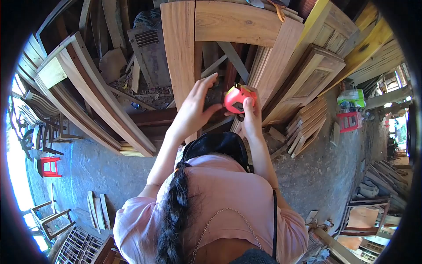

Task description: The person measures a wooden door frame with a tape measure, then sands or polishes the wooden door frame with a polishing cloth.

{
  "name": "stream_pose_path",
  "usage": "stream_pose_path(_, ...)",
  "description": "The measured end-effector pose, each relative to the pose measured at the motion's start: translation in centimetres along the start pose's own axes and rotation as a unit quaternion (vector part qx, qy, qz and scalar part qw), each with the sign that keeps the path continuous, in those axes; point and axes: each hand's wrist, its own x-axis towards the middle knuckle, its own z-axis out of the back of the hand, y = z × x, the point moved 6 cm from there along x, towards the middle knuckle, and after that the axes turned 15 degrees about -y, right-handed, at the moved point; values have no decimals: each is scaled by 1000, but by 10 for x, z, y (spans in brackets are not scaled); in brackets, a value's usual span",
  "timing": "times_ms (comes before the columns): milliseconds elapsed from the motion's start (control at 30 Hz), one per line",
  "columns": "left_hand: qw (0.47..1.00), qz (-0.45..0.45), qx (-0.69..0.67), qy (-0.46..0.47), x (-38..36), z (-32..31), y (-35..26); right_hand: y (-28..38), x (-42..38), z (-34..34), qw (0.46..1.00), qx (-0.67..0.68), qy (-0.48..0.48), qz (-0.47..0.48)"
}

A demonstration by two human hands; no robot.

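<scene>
Tape measure (233,97) sits in our right hand (252,118), thumb and fingers pinching its case, before the wood frame (239,24). Our left hand (194,106) hovers near, thumb spread from fingers. We judge it light, stiff, perhaps slippery; best held round its sides.

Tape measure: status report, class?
Right hand gripping red tape measure. Left hand open beside it, contact unclear. Wooden frame ahead. Nothing seen blocking either hand.

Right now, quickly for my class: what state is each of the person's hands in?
Left hand: open, nothing visibly held.
Right hand: closed around a rounded, red plastic-cased tape measure.
</scene>
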Motion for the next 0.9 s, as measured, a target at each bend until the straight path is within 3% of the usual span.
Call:
stream_pose_path(33, 1000, 17, -6, 5, 1, 5, 2, 3, 1, 3, 1000, 1, 0, -1)
stream_pose_path(100, 997, 38, -68, -5, 4, 7, 4, 15, 2, 5, 984, -150, 36, 90)
stream_pose_path(133, 971, 145, -186, 24, 2, -1, 17, 17, 4, 6, 963, -214, 50, 155)
stream_pose_path(167, 919, 249, -300, 52, -2, -10, 25, 17, 4, 2, 963, -214, 52, 154)
stream_pose_path(267, 905, 285, -313, 45, -2, -21, 26, 38, -3, -14, 863, -359, 47, 353)
stream_pose_path(300, 905, 296, -305, 36, -1, -23, 30, 39, 1, -14, 864, -359, 48, 350)
stream_pose_path(367, 899, 294, -321, 52, 3, -28, 41, 44, 1, -20, 788, -428, 66, 438)
stream_pose_path(433, 913, 283, -282, 84, 8, -29, 50, 47, 5, -25, 780, -446, 62, 434)
stream_pose_path(567, 949, 223, -216, -55, 60, 23, 54, 59, 32, -16, 715, -508, -21, 480)
stream_pose_path(700, 956, 112, -163, -218, 114, 88, 104, 79, 68, 0, 655, -547, -81, 514)
stream_pose_path(900, 936, 100, -17, -337, 145, 105, 178, 109, 114, 6, 615, -576, -86, 533)
